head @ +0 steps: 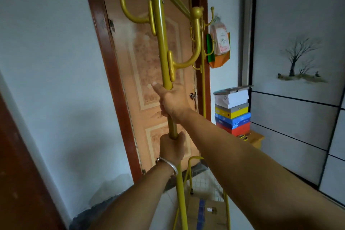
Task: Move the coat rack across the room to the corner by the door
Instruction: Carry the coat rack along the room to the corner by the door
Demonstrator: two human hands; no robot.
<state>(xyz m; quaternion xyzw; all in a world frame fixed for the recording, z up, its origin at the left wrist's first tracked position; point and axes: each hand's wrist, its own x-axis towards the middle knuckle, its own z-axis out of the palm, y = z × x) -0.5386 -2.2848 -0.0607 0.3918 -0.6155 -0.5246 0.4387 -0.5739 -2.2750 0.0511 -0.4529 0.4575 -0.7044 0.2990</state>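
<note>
Your right hand (173,101) is clamped around the near pole of the gold coat rack (160,43), fingers wrapped fully round it and thumb pointing up along the tube, just beneath the lower hook bracket. Your left hand (171,145) grips the same pole directly below, fingers closed round it, with a silver bangle (168,164) on that wrist. The pole runs between both fists and continues down past your left forearm toward the floor.

The rack stands directly before you, in front of the brown wooden door (149,73), its top bar running back to a second, farther pole (203,80) beside the right door frame. Bags (220,46), one pink and one orange and green, appear to hang from hooks at that far pole.

Right of the door, a stack of shoe boxes (232,112) sits on a low wooden stand (256,139) against the wall. A wall panel with a painted tree (298,58) fills the right side. Flattened cardboard (203,209) lies on the floor within the rack's base legs.
</note>
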